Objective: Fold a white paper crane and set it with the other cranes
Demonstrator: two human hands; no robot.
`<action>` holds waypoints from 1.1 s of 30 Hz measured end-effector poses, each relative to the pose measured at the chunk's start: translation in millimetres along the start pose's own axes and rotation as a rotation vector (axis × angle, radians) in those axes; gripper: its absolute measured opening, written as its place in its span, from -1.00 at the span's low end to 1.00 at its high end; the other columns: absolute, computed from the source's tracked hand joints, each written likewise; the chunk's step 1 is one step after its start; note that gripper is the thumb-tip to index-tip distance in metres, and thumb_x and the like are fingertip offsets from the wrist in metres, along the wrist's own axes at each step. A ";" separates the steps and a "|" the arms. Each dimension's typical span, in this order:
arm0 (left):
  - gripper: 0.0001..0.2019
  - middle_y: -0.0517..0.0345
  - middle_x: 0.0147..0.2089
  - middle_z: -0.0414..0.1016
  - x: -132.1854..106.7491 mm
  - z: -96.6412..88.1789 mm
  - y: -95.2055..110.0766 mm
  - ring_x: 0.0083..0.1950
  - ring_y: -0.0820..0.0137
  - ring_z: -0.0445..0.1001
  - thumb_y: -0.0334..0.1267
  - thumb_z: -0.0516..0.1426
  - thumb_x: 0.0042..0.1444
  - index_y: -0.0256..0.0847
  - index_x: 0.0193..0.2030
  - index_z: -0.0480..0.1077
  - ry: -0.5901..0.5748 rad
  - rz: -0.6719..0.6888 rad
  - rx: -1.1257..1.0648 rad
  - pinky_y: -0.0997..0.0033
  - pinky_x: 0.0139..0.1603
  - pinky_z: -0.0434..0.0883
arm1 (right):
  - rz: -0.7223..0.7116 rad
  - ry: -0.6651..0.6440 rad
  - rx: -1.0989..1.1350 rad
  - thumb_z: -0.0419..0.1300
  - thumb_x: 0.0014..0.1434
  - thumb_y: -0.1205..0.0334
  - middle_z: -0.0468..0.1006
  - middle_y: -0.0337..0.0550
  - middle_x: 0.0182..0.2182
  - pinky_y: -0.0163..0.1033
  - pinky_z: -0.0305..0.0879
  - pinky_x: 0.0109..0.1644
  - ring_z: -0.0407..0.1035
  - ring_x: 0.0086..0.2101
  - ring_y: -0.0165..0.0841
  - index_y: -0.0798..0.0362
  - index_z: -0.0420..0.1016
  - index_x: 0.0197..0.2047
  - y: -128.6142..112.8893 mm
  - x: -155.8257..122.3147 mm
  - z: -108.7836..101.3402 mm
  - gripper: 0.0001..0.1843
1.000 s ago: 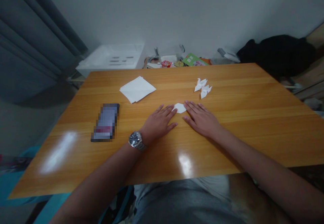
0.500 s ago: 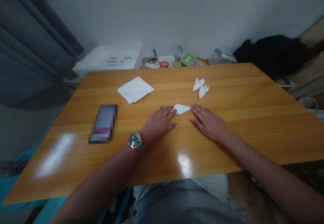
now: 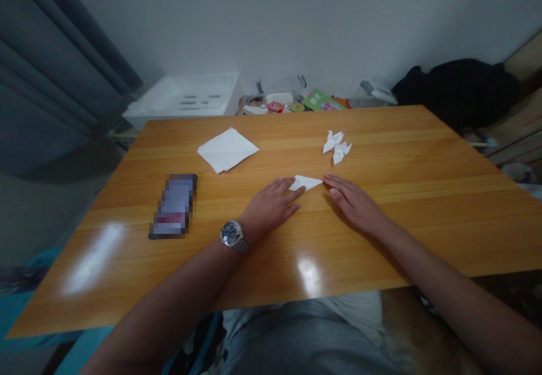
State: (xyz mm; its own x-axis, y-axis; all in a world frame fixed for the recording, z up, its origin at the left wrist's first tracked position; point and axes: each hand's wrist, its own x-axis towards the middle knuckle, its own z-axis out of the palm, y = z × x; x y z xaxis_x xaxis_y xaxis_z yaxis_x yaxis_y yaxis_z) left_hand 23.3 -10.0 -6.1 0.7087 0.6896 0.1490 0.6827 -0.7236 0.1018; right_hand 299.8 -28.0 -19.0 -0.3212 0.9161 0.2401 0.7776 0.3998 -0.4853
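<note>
A small folded white paper piece point(image 3: 308, 182) lies flat on the wooden table point(image 3: 423, 194), near its middle. My left hand point(image 3: 273, 208), with a metal watch point(image 3: 232, 234) on the wrist, rests flat with fingers stretched out, fingertips on the paper's left end. My right hand point(image 3: 353, 204) lies flat and open too, its fingertips touching the paper's right tip. Neither hand grips anything.
Two small folded paper cranes point(image 3: 337, 146) sit behind the hands to the right. A stack of white square sheets point(image 3: 227, 149) lies back left, a phone point(image 3: 173, 206) at the left. Clutter and a white box point(image 3: 186, 99) stand beyond the far edge, dark cloth point(image 3: 457, 90) at right.
My right hand slid to the right off the paper, uncovering more of it. My left fingertips moved forward onto its left end. The paper now looks longer and pointed.
</note>
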 end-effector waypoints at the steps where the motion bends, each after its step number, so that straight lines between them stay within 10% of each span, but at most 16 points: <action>1: -0.51 -0.07 0.48 0.17 0.2 -0.7 0.1 0.43 0.16 0.26 -0.02 -0.07 0.45 -0.07 0.44 0.19 -0.004 0.000 0.005 0.11 0.46 0.16 | 0.011 0.021 0.020 -0.14 0.47 -0.04 0.45 0.02 0.27 0.11 0.21 0.38 0.33 0.26 -0.17 0.04 0.40 0.31 -0.4 1.3 -1.3 -0.44; 20: -0.52 -0.04 0.51 0.11 4.2 3.8 -2.9 0.53 0.26 0.06 -0.08 -0.07 0.46 -0.26 0.39 0.24 -0.002 0.094 -0.036 0.20 0.52 0.06 | -0.097 0.095 -0.086 0.05 0.41 0.09 0.60 0.01 0.03 0.11 0.38 0.17 0.45 0.03 -0.10 -0.03 0.62 0.07 3.1 21.4 3.0 -0.63; 33: -0.60 -0.08 0.41 0.30 6.9 6.7 -10.4 0.43 0.26 0.28 -0.20 -0.09 0.48 -0.23 0.35 0.30 0.007 0.145 -0.099 0.18 0.41 0.27 | -0.161 0.130 -0.034 0.16 0.38 0.16 0.62 -0.03 -0.16 -0.06 0.41 -0.04 0.48 -0.14 -0.17 0.00 0.65 -0.09 5.1 31.1 6.4 -0.77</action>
State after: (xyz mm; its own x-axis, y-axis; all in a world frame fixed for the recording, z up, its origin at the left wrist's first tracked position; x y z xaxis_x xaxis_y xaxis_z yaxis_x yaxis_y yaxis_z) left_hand 22.3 2.4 -12.7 0.7970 0.5779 0.1757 0.5524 -0.8150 0.1747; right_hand 290.3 2.8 -19.4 -0.3722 0.8278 0.4197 0.7401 0.5376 -0.4041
